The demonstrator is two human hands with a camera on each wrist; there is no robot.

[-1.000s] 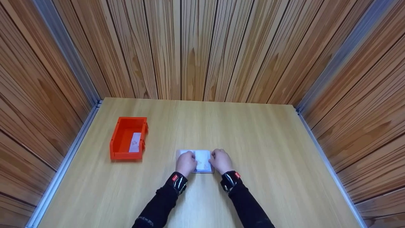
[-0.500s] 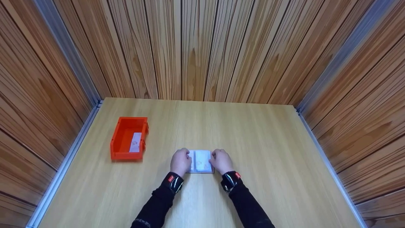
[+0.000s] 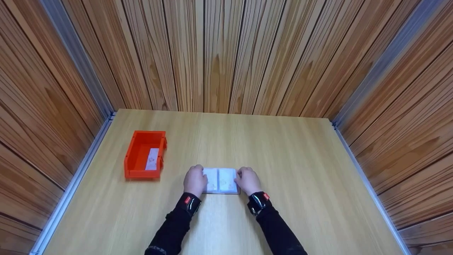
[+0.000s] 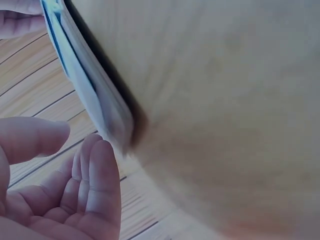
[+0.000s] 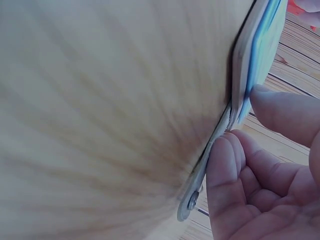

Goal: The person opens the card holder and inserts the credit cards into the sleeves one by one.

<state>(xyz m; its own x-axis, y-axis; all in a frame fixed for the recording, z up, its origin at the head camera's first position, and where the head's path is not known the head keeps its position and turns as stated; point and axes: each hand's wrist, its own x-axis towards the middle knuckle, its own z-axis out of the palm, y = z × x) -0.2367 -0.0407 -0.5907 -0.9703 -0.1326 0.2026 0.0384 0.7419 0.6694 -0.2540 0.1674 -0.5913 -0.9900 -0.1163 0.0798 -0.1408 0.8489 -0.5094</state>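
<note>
A small, thin card holder [image 3: 226, 180] lies spread flat on the table, its two pale blue-white panels side by side with faint printed patterns. A narrow tab with a metal snap button [image 5: 193, 201] sticks out at its right end. My right hand [image 3: 248, 180] pinches that end, thumb on the top face and fingertips at the tab. At the opposite end is my left hand [image 3: 195, 180]. In the left wrist view its fingertips [image 4: 102, 155] are right at the holder's edge, while the thumb stands apart with a gap.
On the left of the wooden table [image 3: 276, 148] stands an orange plastic bin [image 3: 141, 174]. A whitish, faintly printed strip [image 3: 152, 159] shows at its right side. Wood-panelled walls [image 3: 226, 56] enclose the back and both sides.
My left hand has moved steadily left, and the holder's left panel has come into view beside the right one. My right hand has stayed at the right end.
</note>
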